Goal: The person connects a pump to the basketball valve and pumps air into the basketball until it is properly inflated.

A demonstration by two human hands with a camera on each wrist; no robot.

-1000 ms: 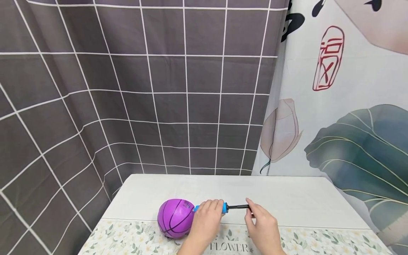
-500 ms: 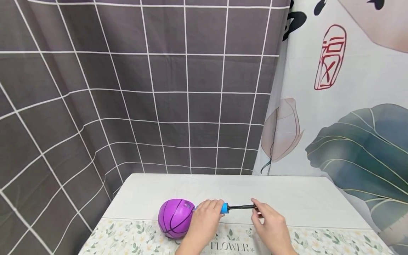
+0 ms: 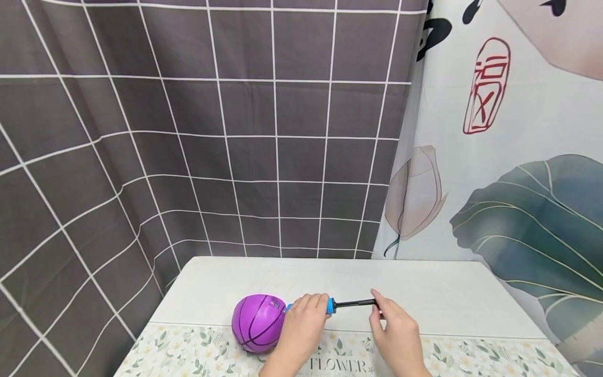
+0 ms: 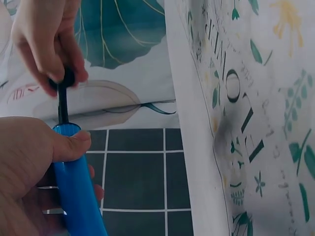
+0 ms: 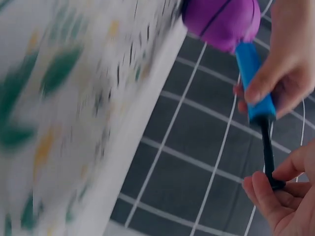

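A purple ball (image 3: 256, 322) with black basketball lines lies on the table, left of the hands. Against its right side sits the tip of a hand pump with a blue barrel (image 5: 256, 81) and a black rod (image 3: 353, 303). My left hand (image 3: 303, 324) is wrapped around the barrel, its thumb lying along the blue body in the left wrist view. At the far end, the fingertips and thumb of my right hand (image 3: 398, 330) pinch the pump's small black handle (image 5: 277, 184). A length of rod shows between barrel and handle. The left hand hides much of the barrel in the head view.
The table's cloth (image 3: 452, 293) is white at the back, with a floral printed strip in front bearing the word "FLOWER". A dark grey curtain (image 3: 249, 157) with white grid lines hangs behind, and a white leaf-printed curtain (image 3: 438, 104) hangs at the right.
My right hand has moved right compared with a second ago, drawing more of the black rod out of the barrel. My left hand and the ball have hardly moved.
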